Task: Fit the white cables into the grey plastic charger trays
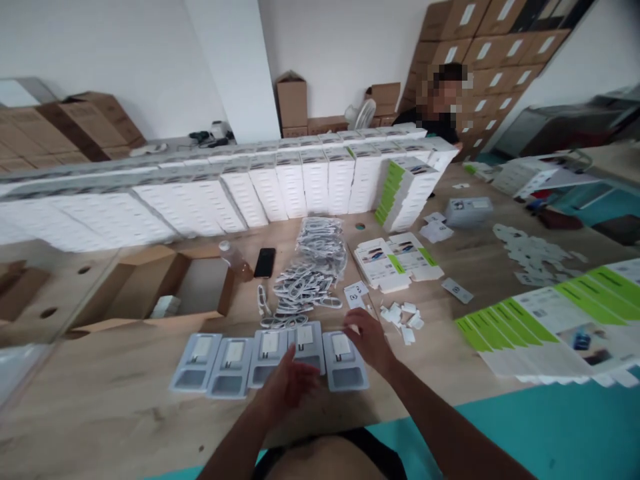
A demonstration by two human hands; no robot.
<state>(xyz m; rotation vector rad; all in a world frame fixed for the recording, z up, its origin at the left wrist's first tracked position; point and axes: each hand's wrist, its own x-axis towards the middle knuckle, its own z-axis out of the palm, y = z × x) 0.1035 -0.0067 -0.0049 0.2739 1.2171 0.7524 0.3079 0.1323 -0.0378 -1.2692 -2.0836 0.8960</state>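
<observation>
Several grey plastic trays (227, 363) lie in a row on the wooden table (125, 407) in front of me, each with a white insert in its upper part. My left hand (287, 387) rests over the lower part of the middle trays, fingers loosely apart. My right hand (367, 340) hovers at the top right corner of the rightmost tray (345, 363), fingers curled; what it holds, if anything, is hidden. Behind the trays lies a heap of bagged white cables (313, 273).
A long wall of stacked white boxes (280, 183) crosses the table. An open cardboard box (160, 287), a bottle (234, 259) and a black phone (265, 261) stand left. Flat green-and-white cartons (550, 327) and small white parts (403, 313) lie right. A person (440, 100) sits opposite.
</observation>
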